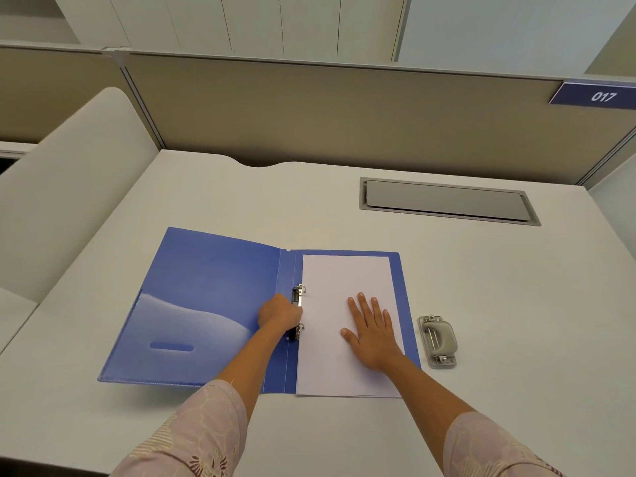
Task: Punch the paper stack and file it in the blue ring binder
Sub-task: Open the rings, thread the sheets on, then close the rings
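The blue ring binder (pixel 213 290) lies open flat on the desk. A white paper stack (pixel 330 359) lies on its right half, its left edge at the metal ring mechanism (pixel 298 313). My left hand (pixel 279 313) is curled around the ring mechanism between the two rings. My right hand (pixel 371 330) rests flat on the paper with fingers spread. The grey hole punch (pixel 437 340) sits on the desk just right of the binder, touched by neither hand.
A grey cable hatch (pixel 447 201) is set into the desk at the back right. A beige partition (pixel 344 108) with a blue "017" label (pixel 599 95) closes the far edge. A white side panel (pixel 69 187) rises at the left.
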